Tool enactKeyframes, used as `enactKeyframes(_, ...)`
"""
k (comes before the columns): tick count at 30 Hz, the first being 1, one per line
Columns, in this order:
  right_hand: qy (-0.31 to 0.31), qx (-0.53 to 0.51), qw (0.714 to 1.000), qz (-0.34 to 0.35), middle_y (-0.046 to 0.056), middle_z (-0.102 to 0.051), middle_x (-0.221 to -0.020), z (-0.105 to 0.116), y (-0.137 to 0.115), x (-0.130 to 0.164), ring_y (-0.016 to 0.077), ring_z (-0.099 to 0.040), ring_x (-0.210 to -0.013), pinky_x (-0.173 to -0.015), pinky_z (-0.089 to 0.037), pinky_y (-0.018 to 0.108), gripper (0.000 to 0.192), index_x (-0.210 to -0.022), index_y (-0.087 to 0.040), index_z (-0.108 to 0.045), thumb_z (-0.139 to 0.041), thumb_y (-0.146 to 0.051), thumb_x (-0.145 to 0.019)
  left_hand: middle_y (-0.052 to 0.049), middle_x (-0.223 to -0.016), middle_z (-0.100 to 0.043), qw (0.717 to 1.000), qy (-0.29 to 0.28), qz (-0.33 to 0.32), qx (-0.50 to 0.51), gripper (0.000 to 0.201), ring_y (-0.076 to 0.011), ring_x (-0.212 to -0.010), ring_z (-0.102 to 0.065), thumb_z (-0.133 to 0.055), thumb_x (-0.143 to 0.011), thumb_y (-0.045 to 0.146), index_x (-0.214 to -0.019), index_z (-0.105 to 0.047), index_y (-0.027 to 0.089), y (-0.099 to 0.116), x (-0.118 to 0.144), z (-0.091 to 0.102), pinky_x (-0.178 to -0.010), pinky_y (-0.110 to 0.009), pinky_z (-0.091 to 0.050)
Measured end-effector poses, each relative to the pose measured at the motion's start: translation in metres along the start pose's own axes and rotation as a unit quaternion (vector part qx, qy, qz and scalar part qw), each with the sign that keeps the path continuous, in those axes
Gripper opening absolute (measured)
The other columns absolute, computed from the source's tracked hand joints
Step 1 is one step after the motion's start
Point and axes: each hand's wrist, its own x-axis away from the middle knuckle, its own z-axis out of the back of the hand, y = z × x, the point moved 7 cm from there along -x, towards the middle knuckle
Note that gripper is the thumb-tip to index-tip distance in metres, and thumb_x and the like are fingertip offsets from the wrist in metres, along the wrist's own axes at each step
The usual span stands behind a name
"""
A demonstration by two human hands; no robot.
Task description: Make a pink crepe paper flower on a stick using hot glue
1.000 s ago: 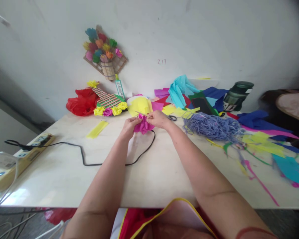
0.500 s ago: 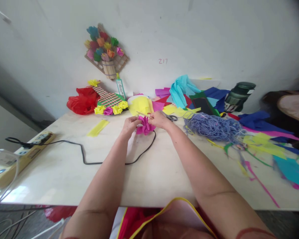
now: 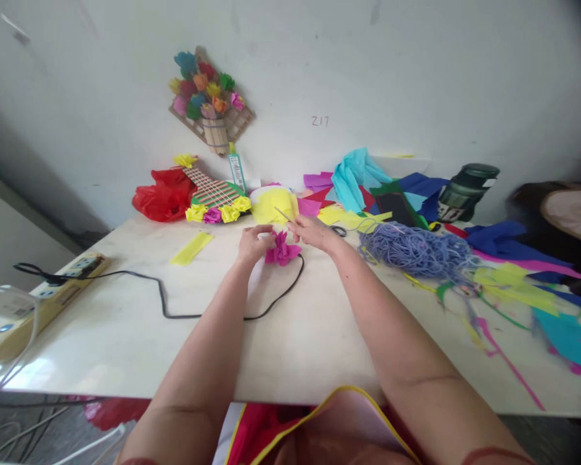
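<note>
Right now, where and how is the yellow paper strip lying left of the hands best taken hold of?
Probably at its near end, pinched from above by the left hand. The yellow paper strip lies flat and alone on the table, slanting away to the right, with bare surface around it. Being thin and flat, an end edge likely lifts more easily than its middle.

Bright, even daylight, soft and diffuse; shadows faint, only a thin one under the black cable (image 3: 208,310). Mild glare on the glossy table (image 3: 101,349) near the left front edge. Strong wide-angle bending, corners darkened. Right edge smeared with motion blur; centre reasonably sharp.
</note>
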Motion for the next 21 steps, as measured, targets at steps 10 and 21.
enactKeyframes(10, -0.031, -0.029, 0.999, 0.012, -0.004, -0.051, -0.062, -0.011, 0.005, -0.005, 0.0092, -0.046, -0.058, -0.055, -0.033, 0.021, 0.022, -0.079, -0.019, -0.047, -0.038, -0.037, -0.088, -0.007, -0.083, -0.07, 0.989, 0.04, -0.053, 0.129, 0.018, -0.0257, -0.095, -0.059, -0.069, -0.063, 0.03, -0.076, -0.072, 0.018, 0.025, 0.008, 0.005, -0.085, -0.036, -0.042)
enactKeyframes(21, 0.032, 0.055, 0.997, 0.041, -0.003, -0.05, -0.057, -0.001, -0.009, -0.003, 0.009, -0.043, -0.054, -0.054, -0.029, 0.022, 0.026, -0.063, -0.017, -0.052, -0.046, -0.031, -0.084, -0.004, -0.077, -0.068, 0.987, 0.055, -0.124, 0.09, 0.014, -0.0229, -0.095, -0.057, -0.069, -0.067, 0.034, -0.072, -0.073, 0.021, 0.034, 0.009, 0.008, -0.089, -0.035, -0.039)
